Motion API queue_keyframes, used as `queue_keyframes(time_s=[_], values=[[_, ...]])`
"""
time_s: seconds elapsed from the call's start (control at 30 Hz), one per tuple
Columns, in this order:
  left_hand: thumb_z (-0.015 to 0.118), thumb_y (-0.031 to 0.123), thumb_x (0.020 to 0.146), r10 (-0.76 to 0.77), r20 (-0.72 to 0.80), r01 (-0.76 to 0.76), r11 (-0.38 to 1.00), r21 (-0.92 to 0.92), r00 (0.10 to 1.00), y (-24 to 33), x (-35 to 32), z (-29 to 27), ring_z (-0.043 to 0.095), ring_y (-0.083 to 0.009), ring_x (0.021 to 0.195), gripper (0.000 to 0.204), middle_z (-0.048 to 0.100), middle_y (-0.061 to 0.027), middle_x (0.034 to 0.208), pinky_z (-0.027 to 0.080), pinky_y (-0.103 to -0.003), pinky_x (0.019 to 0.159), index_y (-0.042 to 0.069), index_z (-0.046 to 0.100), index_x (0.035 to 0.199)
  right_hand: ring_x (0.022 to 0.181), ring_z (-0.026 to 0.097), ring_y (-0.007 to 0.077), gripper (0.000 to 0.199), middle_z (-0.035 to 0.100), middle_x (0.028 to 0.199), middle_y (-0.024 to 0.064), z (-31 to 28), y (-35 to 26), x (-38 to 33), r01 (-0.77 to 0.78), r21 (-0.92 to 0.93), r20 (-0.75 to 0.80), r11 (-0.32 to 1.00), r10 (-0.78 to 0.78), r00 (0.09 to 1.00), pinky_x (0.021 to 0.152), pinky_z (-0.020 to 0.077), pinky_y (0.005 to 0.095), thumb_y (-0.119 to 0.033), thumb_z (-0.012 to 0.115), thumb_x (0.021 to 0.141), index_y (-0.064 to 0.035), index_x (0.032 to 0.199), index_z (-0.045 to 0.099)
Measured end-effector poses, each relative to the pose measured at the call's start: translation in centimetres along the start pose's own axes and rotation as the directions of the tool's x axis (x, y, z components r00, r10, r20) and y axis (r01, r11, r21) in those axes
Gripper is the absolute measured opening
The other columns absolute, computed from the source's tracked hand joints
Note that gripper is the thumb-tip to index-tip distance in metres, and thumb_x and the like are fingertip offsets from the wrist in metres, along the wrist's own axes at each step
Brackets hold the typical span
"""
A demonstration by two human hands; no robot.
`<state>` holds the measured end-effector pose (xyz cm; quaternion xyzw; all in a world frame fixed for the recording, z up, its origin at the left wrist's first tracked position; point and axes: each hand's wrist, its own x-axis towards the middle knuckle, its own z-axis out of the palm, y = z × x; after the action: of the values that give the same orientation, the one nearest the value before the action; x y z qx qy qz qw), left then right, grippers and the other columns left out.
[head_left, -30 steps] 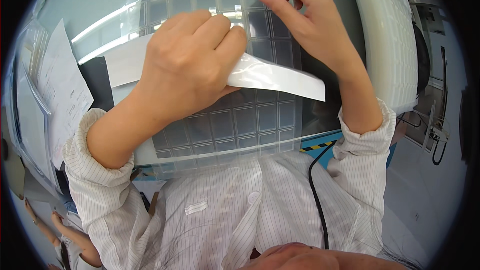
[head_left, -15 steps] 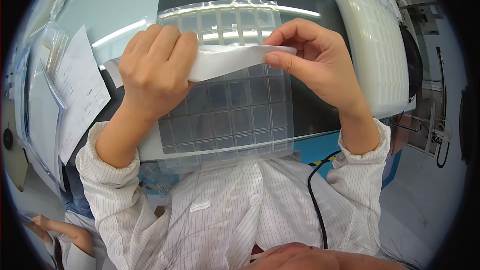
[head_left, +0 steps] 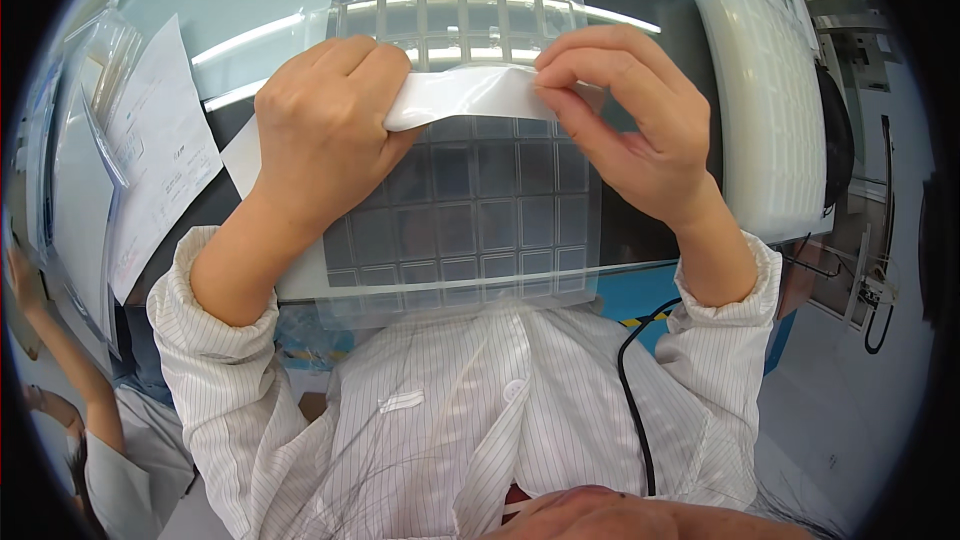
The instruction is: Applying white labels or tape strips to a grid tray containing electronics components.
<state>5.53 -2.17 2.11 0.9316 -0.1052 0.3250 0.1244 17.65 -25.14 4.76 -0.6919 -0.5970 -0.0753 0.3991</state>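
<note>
Between my hands, a glossy white strip (head_left: 468,96) is held up above a clear plastic tray (head_left: 435,232) with rows of square pockets. My left hand (head_left: 335,110) is closed in a fist round the strip's left end. At the other end, my right hand (head_left: 630,105) pinches the strip between thumb and fingers. The tray lies on a dark mat (head_left: 650,165), and its near edge overhangs the table. Whether anything sits in the tray's pockets I cannot tell.
A tall stack of translucent pocketed trays (head_left: 775,110) stands at the right. Printed paper sheets (head_left: 170,155) and plastic sleeves (head_left: 75,180) lie at the left. A black cable (head_left: 628,390) hangs before my coat. At the lower left a co-worker's arm (head_left: 75,360) shows.
The strip has turned, so more of its glossy face shows. My right fingers have shifted along its end. The view has moved slightly, and the co-worker's arm is now stretched farther forward.
</note>
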Motion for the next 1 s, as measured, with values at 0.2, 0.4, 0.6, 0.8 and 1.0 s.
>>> queue_keyframes(time_s=[0.2,0.4,0.6,0.8,1.0], values=[[0.084,0.019,0.062,0.028,0.040,-0.029,0.999,0.034,0.999,0.4,-0.3,0.1,0.059,-0.0261,0.063,0.032,0.054,-0.0066,0.068,0.046,-0.038,0.055,0.008,0.058,0.075,0.104,0.055,0.0123,0.006,0.062,0.119,0.0099,-2.3,0.6,0.2,-0.377,0.442,0.235,0.814,0.300,0.924,0.091,0.0444,0.0271,-0.005,0.063,0.097,0.0002,0.100,0.065],[0.074,0.009,0.068,0.192,0.194,-0.136,0.953,-0.271,0.962,3.6,-0.5,1.0,0.058,-0.0231,0.073,0.050,0.053,-0.0071,0.079,0.047,-0.036,0.066,0.000,0.069,0.117,0.091,0.053,0.0073,0.017,0.065,0.120,0.0004,-0.9,3.3,-1.4,-0.639,0.158,0.298,0.753,0.580,0.758,0.081,0.0433,0.0246,-0.019,0.069,0.097,-0.0030,0.092,0.067],[0.069,0.004,0.071,0.179,0.275,-0.109,0.962,-0.249,0.945,4.3,-0.8,2.3,0.058,-0.0230,0.073,0.050,0.053,-0.0073,0.079,0.048,-0.036,0.066,0.000,0.070,0.121,0.087,0.052,0.0075,0.016,0.065,0.116,0.0020,0.4,3.7,-2.1,-0.583,0.109,0.238,0.805,0.549,0.801,0.075,0.0425,0.0245,-0.018,0.070,0.097,-0.0025,0.094,0.068],[0.078,0.003,0.064,0.157,0.351,-0.074,0.968,-0.239,0.923,4.6,-0.5,2.4,0.056,-0.0246,0.075,0.076,0.052,-0.0070,0.083,0.047,-0.038,0.067,0.008,0.064,0.138,0.097,0.053,0.0187,0.010,0.055,0.109,0.0098,1.7,5.0,-2.5,-0.376,0.421,0.127,0.826,0.357,0.926,0.083,0.0441,0.0286,-0.005,0.068,0.094,0.0014,0.089,0.063],[0.078,0.003,0.064,0.153,0.353,-0.069,0.969,-0.239,0.923,4.4,-0.4,2.4,0.054,-0.0244,0.073,0.076,0.050,-0.0068,0.081,0.046,-0.037,0.066,0.008,0.064,0.139,0.100,0.052,0.0197,0.010,0.056,0.109,0.0103,0.5,2.1,-1.0,-0.686,0.221,0.218,0.694,0.650,0.728,0.087,0.0436,0.0302,-0.005,0.068,0.093,0.0016,0.089,0.063]])
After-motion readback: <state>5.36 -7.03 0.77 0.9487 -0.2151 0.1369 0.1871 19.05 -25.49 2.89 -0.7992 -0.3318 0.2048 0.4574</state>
